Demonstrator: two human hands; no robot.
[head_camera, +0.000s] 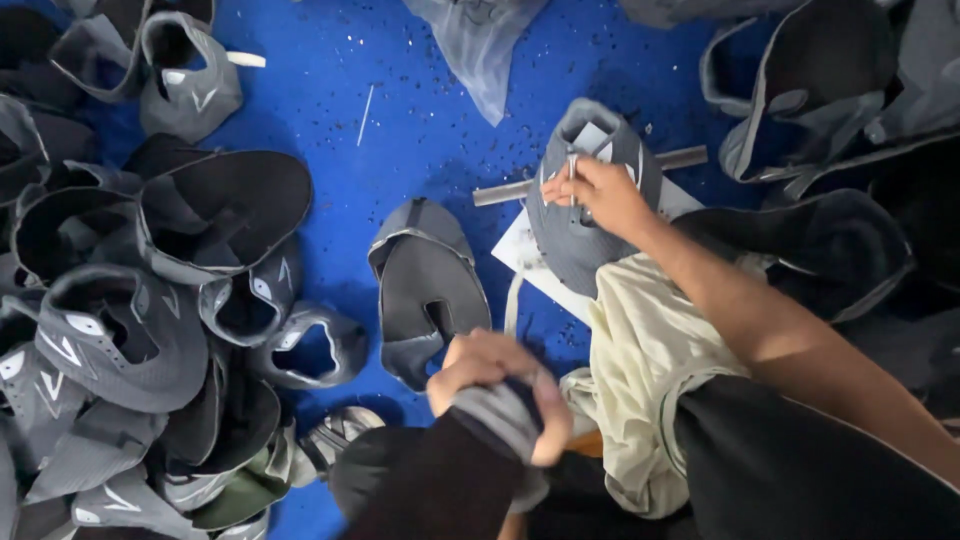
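Observation:
My right hand (598, 194) reaches forward and pinches a small metal tool against a grey shoe upper (580, 215) that lies over a metal rod (500, 193) and a white board (522, 250). My left hand (492, 378) is close to my body, its fingers closed around the edge of a dark grey shoe upper (440, 480), slightly blurred. Another grey shoe upper (428, 285) lies flat on the blue floor (400, 120) between the two hands.
A large heap of grey and black shoe uppers (130, 320) fills the left side. More uppers (820, 90) pile up at the right and top right. A clear plastic bag (480, 45) lies at the top. A pale cloth (640, 360) covers my lap.

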